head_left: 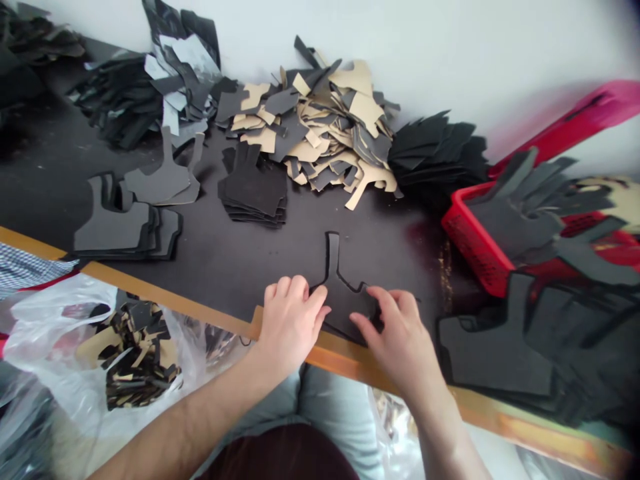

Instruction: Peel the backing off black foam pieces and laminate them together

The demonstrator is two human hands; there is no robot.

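Pale wall [425, 40] rises behind a long dark tabletop [225, 267], where a heap of tan and dark scraps [320, 133] lies on the far side. At the near edge, a dark cut piece [343, 300] lies between the person's hands, its narrow stem pointing far. Left hand [289, 317], fingers curled, touches its left side; whether it grips, one cannot tell. Right hand [400, 327] has thumb and forefinger parted at its right side. Farther right stands a red basket [477, 243] of dark pieces.

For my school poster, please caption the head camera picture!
Left hand and right hand touch a dark flat piece, red basket nearby.
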